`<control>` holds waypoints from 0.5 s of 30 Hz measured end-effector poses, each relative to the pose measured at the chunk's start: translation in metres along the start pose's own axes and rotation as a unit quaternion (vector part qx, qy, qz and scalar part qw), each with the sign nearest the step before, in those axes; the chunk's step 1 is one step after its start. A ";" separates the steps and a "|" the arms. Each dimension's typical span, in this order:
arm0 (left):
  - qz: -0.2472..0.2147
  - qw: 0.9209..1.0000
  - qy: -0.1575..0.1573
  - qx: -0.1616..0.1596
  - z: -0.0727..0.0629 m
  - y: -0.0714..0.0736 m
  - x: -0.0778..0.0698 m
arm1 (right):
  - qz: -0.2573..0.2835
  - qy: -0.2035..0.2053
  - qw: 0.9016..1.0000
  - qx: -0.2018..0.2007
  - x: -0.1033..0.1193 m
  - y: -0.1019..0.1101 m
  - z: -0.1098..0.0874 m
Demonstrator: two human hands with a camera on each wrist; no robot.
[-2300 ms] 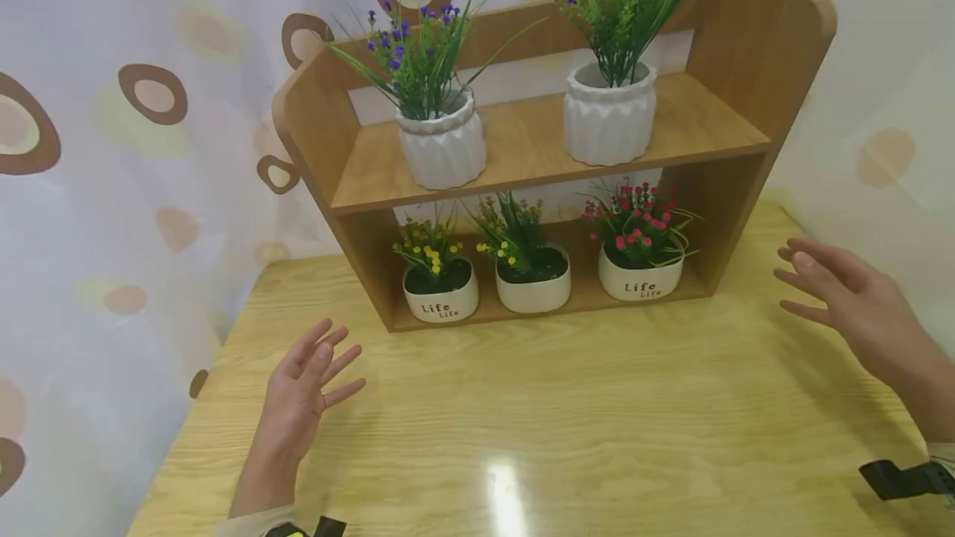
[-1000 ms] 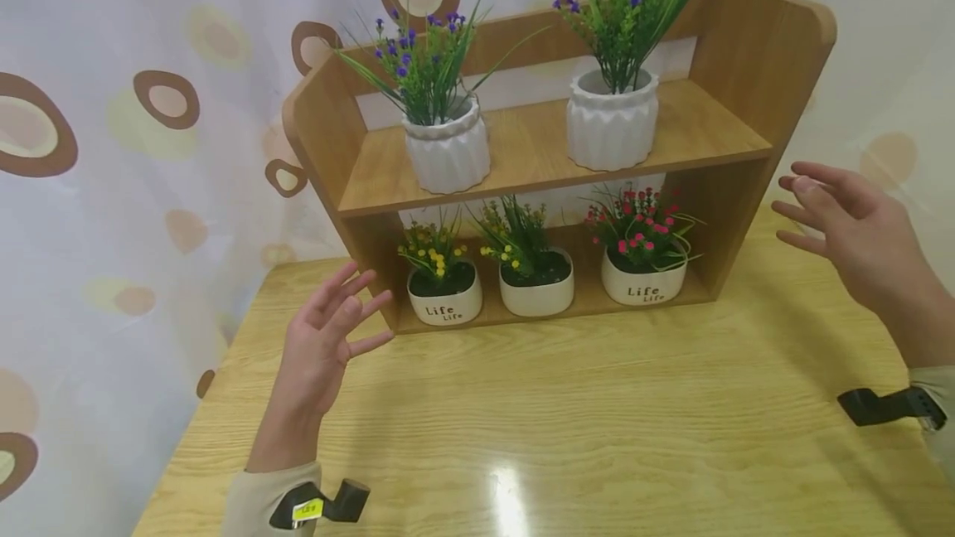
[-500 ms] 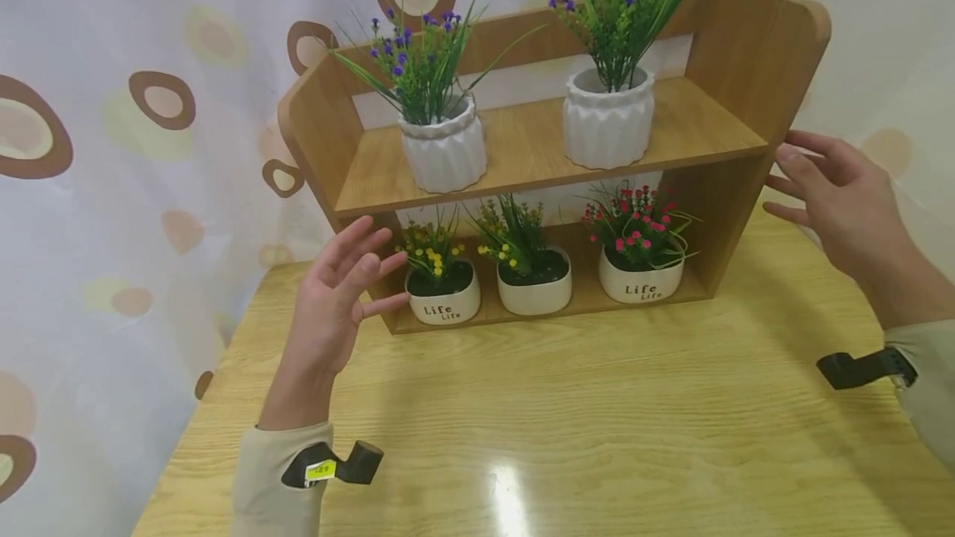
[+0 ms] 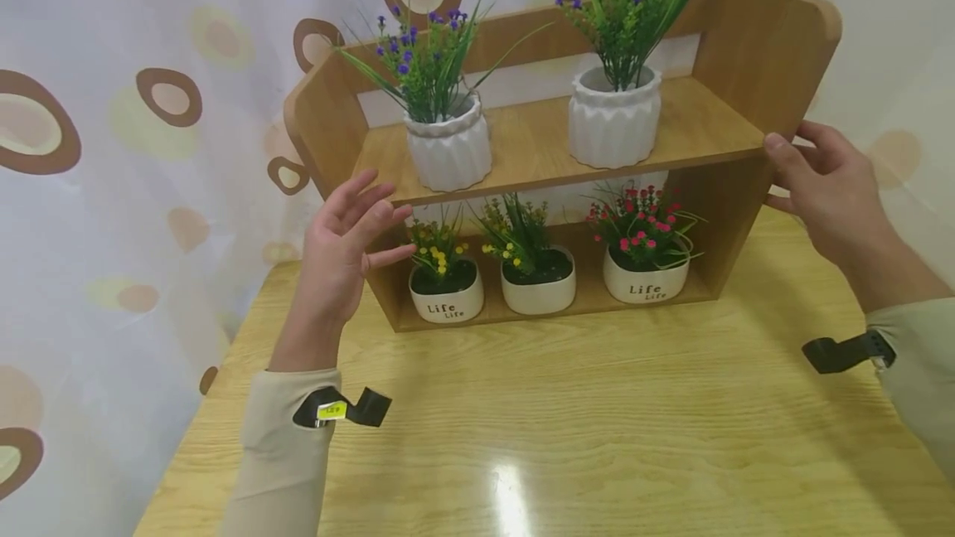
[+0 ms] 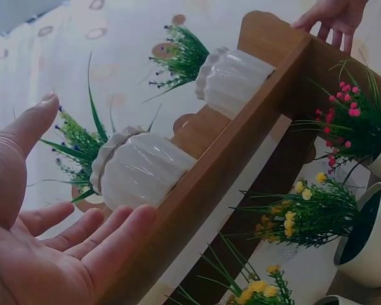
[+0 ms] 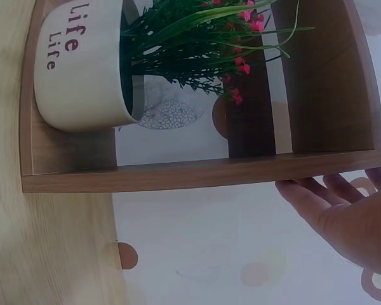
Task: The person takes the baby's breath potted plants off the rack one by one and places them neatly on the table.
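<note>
A two-tier wooden shelf stands on the table. My left hand is raised at its left front, fingers spread and holding nothing, overlapping the left side panel in the head view. In the left wrist view, its fingers lie by the upper board's edge, below a white fluted pot. My right hand is at the right side panel, thumb at the front edge and fingers along the outer face. The right wrist view shows those fingertips right at the panel.
The upper board carries two fluted white pots with purple flowers. Below stand three cream pots: two with yellow flowers, one with pink flowers. Patterned curtain hangs behind the wooden table.
Both hands have risen and moved forward to the shelf. The left now overlaps its left side; the right has come in to the right panel. The shelf and pots keep their places.
</note>
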State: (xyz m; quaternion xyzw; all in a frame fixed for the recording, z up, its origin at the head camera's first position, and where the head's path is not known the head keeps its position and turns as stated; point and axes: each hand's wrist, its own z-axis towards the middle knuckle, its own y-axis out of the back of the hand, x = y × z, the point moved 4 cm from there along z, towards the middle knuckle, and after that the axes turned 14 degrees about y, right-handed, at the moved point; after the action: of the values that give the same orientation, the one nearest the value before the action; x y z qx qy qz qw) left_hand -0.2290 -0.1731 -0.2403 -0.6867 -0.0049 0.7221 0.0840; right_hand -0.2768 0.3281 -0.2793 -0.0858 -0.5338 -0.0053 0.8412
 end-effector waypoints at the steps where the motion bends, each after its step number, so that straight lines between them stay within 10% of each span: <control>1: 0.000 1.000 -0.002 -0.002 0.002 0.000 -0.002 | -0.007 -0.002 1.000 0.000 0.000 0.000 0.001; 15: 0.041 0.998 -0.011 -0.044 0.034 -0.012 -0.025 | -0.020 -0.014 1.000 -0.015 -0.006 0.001 0.009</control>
State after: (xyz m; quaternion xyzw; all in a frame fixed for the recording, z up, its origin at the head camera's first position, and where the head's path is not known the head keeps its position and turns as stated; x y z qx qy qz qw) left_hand -0.2602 -0.1610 -0.2119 -0.6812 -0.0094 0.7316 0.0244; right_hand -0.2878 0.3297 -0.2812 -0.0879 -0.5467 -0.0296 0.8322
